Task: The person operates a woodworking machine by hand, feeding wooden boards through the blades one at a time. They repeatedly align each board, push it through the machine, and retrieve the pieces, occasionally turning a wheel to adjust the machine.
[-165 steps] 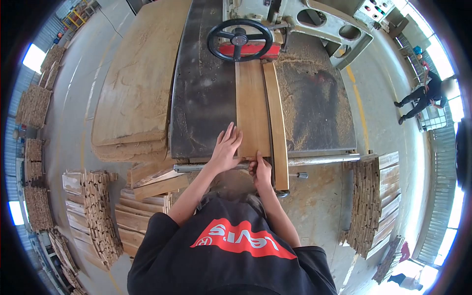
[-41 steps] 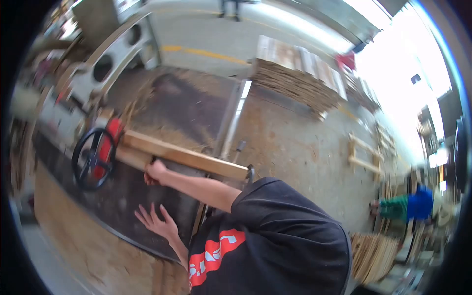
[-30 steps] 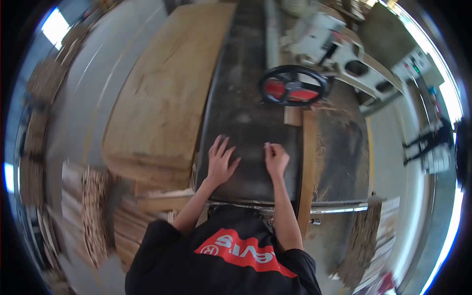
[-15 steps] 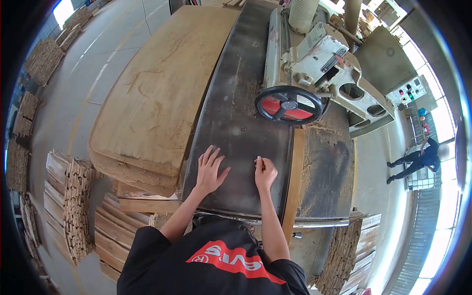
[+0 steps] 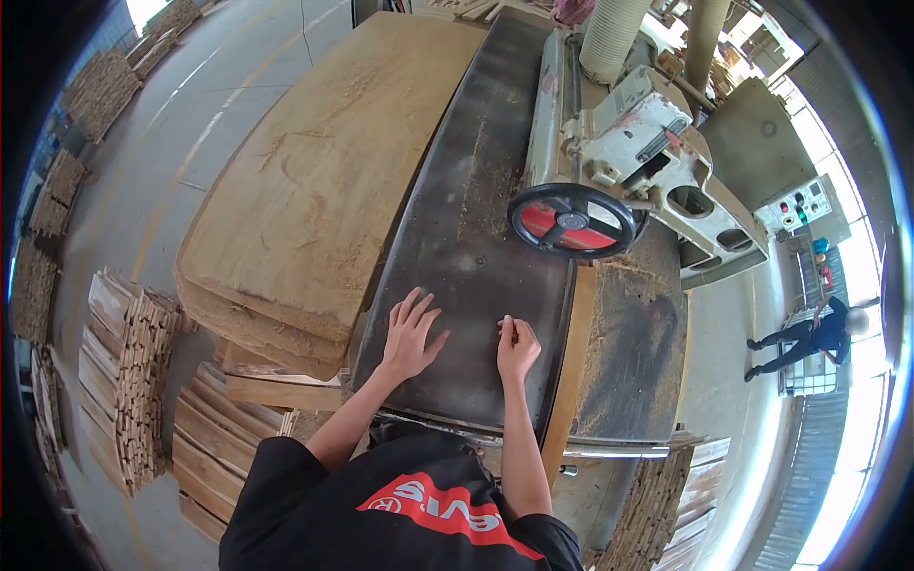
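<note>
My left hand (image 5: 411, 336) lies flat with fingers spread on the dark steel machine table (image 5: 466, 238). A little to its right, my right hand (image 5: 517, 346) rests on the same table with fingers curled, holding nothing that I can see. A long wooden fence board (image 5: 570, 366) runs along the table just right of that hand. A black handwheel with a red hub (image 5: 572, 221) stands beyond both hands, in front of the pale green machine body (image 5: 636, 143).
Thick sawdust-covered boards (image 5: 314, 181) are stacked left of the table. Piles of wooden slats (image 5: 133, 381) stand on the floor at the left, and more slats (image 5: 666, 504) at the lower right. A person (image 5: 809, 335) bends over at the far right.
The plank I pushed toward the handwheel earlier is gone from the table. Both hands now rest on the bare steel, almost still over the last half second.
</note>
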Available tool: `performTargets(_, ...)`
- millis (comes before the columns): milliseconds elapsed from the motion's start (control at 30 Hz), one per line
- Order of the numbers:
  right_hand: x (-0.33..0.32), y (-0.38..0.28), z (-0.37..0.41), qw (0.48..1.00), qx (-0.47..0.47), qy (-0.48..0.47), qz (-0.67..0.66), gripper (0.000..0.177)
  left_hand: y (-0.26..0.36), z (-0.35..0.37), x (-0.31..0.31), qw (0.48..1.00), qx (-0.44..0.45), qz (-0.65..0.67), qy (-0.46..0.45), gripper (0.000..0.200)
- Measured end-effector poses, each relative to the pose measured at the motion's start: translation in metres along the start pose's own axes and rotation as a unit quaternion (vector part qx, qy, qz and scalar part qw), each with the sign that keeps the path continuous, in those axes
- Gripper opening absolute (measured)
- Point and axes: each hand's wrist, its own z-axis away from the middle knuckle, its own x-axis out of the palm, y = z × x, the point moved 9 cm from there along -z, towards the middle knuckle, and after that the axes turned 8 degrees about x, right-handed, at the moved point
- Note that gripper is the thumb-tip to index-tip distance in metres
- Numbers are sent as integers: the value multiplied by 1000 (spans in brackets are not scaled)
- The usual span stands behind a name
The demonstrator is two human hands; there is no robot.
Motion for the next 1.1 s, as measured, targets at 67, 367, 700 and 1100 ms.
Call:
performTargets(67, 2, 2, -2, 1000, 9, -1, -6, 22, -1, 0, -1, 1000, -2, -1, 0, 41)
performTargets(367, 5, 7, -5, 1000, 30, 2, 3, 29, -3, -2, -1, 1000, -10, 6, -3, 41)
performTargets(700, 12, 12, -5, 999, 40, 6, 24, 30, -10, 3, -1, 1000, -24, 4, -8, 40)
performTargets(1100, 11, 10, -4, 998, 40, 15, 50, 31, -14, 5, -2, 999, -32, 23, 8, 37)
